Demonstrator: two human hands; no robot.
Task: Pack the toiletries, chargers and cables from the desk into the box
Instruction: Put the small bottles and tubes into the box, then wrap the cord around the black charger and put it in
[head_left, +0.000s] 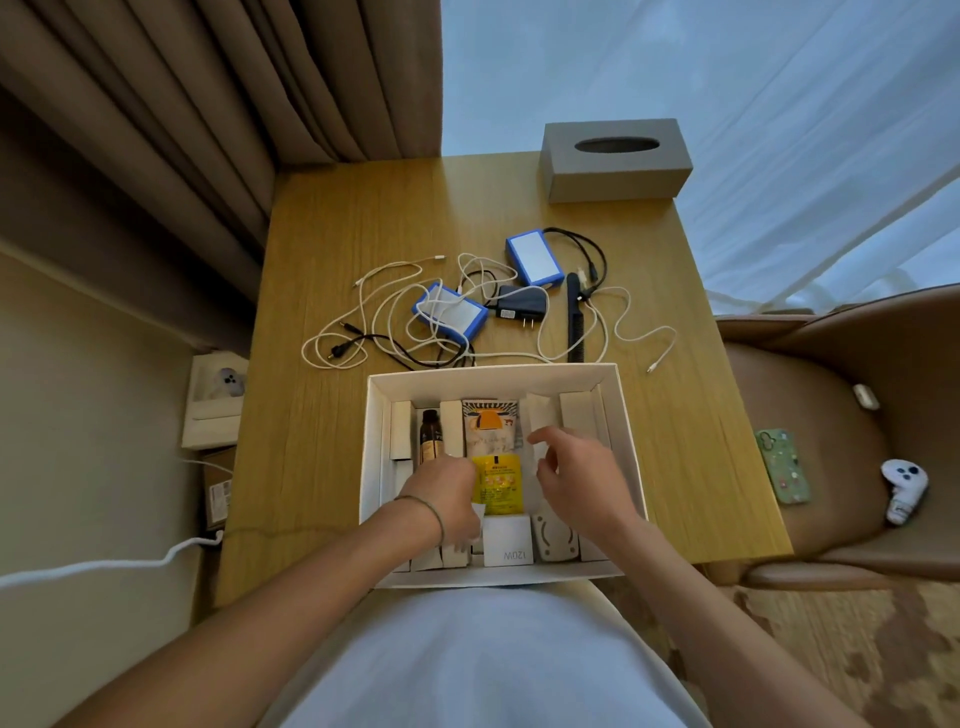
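A white box (493, 371) sits at the desk's front edge. It holds small white cartons, a brown bottle (430, 434), an orange sachet (491, 420), a yellow sachet (498, 483), a white 120W charger (508, 543) and a white adapter (555, 536). My left hand (445, 493) reaches down into the box at the yellow sachet's left edge, its fingertips hidden. My right hand (577, 478) hovers over the box's right half with loosely curled fingers above a pale packet (540, 452). Behind the box lie two blue-edged power packs (451, 312) (535, 257), a black plug adapter (521, 306), a black comb (574, 317) and tangled white cables (363, 322).
A grey tissue box (615, 161) stands at the desk's far right corner. To the right, a brown chair (831, 519) carries a green phone case (784, 467) and a white controller (904, 488). Curtains hang at the left, with cartons (213, 415) on the floor below.
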